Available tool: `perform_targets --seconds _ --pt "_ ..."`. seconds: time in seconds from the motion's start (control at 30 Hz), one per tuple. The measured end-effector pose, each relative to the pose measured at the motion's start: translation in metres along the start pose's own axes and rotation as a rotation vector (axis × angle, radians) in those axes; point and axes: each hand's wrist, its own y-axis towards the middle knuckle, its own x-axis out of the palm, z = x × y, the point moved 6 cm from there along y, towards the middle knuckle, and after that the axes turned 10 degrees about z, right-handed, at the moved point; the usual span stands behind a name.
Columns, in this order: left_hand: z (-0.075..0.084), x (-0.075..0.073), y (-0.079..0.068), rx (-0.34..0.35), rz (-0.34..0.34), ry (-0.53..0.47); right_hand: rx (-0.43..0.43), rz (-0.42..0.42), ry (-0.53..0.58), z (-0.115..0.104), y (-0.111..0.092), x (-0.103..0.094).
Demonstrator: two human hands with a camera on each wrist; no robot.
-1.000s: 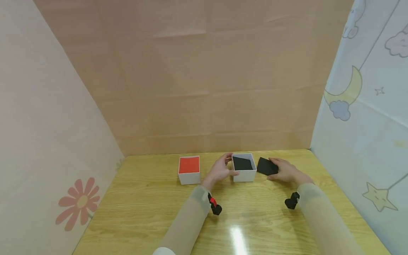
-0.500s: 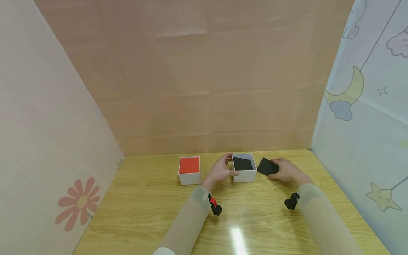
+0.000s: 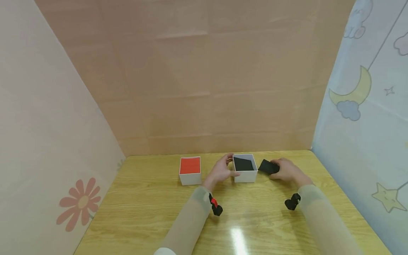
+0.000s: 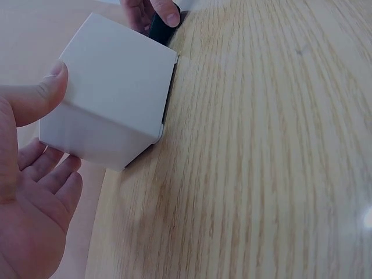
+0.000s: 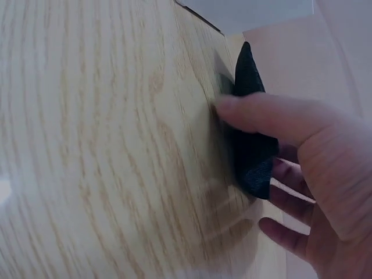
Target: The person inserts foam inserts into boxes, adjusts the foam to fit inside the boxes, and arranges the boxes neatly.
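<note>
My left hand (image 3: 221, 169) holds the left side of an open white box (image 3: 244, 176), its thumb on the front face and its fingers on another side. A flat black piece (image 3: 243, 164) lies inside the box. Just right of the box, my right hand (image 3: 288, 170) pinches a thin, flexible black sheet (image 3: 268, 166). In the right wrist view the black sheet (image 5: 254, 157) stands bent, with the thumb on its near face and the fingers behind. The left wrist view has the white box (image 4: 116, 75) resting on the table, its inside hidden.
A second white box (image 3: 190, 179) with a red piece (image 3: 190, 165) in its opening stands to the left on the wooden table (image 3: 149, 205). A brown-covered wall (image 3: 204, 106) rises behind the table's back edge. Patterned side panels (image 3: 357, 141) stand at left and right.
The black sheet has gone from lying fairly flat to bent and partly raised in my right hand. My left hand keeps its hold on the white box. The head view has shifted slightly.
</note>
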Motion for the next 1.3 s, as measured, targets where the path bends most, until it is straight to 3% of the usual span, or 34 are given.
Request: perform_targets --seconds 0.17,0.63,1.0,1.13,1.3 --pt "0.003 -0.002 0.000 0.000 -0.001 0.008 0.012 -0.052 -0.013 0.002 0.001 0.003" --pt "0.005 0.001 0.003 0.024 -0.022 0.011 0.060 -0.061 -0.055 0.007 0.005 0.013" --pt "0.008 0.003 0.001 0.020 -0.019 0.029 0.002 0.090 0.022 0.000 0.003 -0.010" --pt "0.009 0.005 0.001 0.023 -0.023 0.018 0.020 0.121 0.051 0.000 0.001 -0.021" --pt "0.009 0.006 0.002 0.026 -0.022 0.004 0.004 0.176 0.105 -0.013 0.002 -0.040"
